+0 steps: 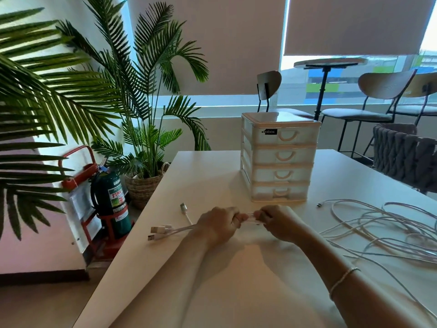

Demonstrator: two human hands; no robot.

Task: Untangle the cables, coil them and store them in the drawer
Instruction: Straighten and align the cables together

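A bundle of white cables (179,229) is lying across the white bench (236,280), its USB plugs (157,230) fanning out to the left. A loose tangle of pale cables (383,228) is sprawling over the bench's right side. Behind them, a four-drawer plastic organiser (280,159) is standing upright, all four drawers sitting closed, arched handles facing forward.
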